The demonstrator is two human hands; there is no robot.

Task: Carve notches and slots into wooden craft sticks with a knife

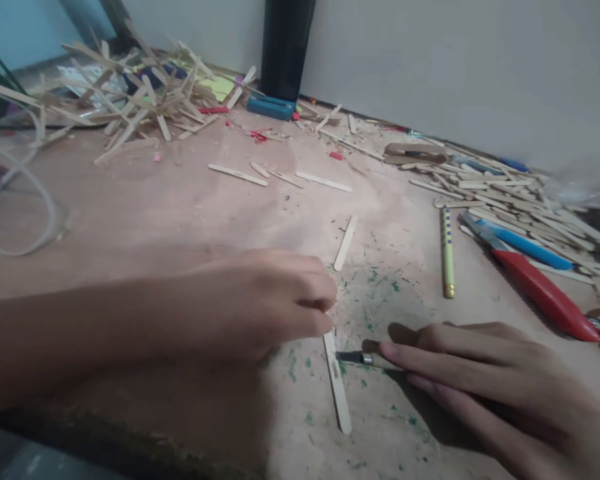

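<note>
A wooden craft stick [338, 393] lies on the table with its upper end under the closed fingertips of my left hand [285, 300]. My right hand [485, 373] is closed around the pale handle of a craft knife [353, 358]. The knife's blade points left and its tip meets the stick's right edge, beside a small dark mark or notch on the wood. Just beyond my left fingertips rests a short piece of craft stick [347, 241]. Green flecks are scattered on the tabletop around the blade.
Heaps of craft sticks lie at the back left [145, 100] and on the right [525, 200]. Near the right heap are a yellow pencil [447, 253], a red-handled cutting tool [545, 293] and a blue pen [525, 243]. A white cable [45, 200] loops at left. A dark post [286, 53] stands behind.
</note>
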